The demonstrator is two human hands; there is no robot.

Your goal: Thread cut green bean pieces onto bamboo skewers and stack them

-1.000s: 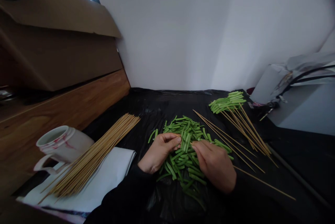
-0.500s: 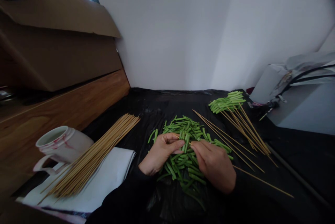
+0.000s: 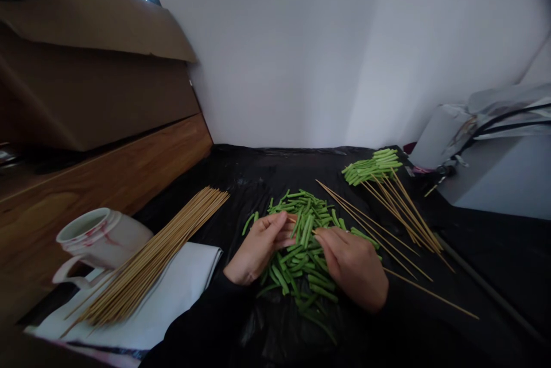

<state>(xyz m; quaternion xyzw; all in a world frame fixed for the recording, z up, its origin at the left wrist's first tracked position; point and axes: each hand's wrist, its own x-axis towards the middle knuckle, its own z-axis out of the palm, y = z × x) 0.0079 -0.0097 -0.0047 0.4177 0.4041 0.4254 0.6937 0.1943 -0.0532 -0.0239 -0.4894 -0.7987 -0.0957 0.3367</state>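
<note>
My right hand (image 3: 353, 264) is closed on a thin bamboo skewer (image 3: 433, 295), whose long end runs out under it to the right. Several short cut green stalks (image 3: 307, 231), like garlic scape pieces, sit side by side on the skewer between my hands. My left hand (image 3: 263, 243) is at the left of these pieces, its thumb raised apart from the stretched fingers, around the skewer's tip. Beneath both hands lies a loose pile of the same cut stalks (image 3: 297, 267). Part of the skewer is hidden by my right hand.
A bundle of bare skewers (image 3: 159, 259) rests on white paper (image 3: 189, 267) beside a mug (image 3: 105, 239). Filled skewers (image 3: 372, 166) lie at the back right, with loose skewers (image 3: 370, 224) nearer. A cardboard box (image 3: 99, 81) stands left; black plastic sheeting (image 3: 258, 164) covers the table.
My left thumb has lifted off the green pieces and moved up and left, so the left hand has opened. My right hand has barely moved.
</note>
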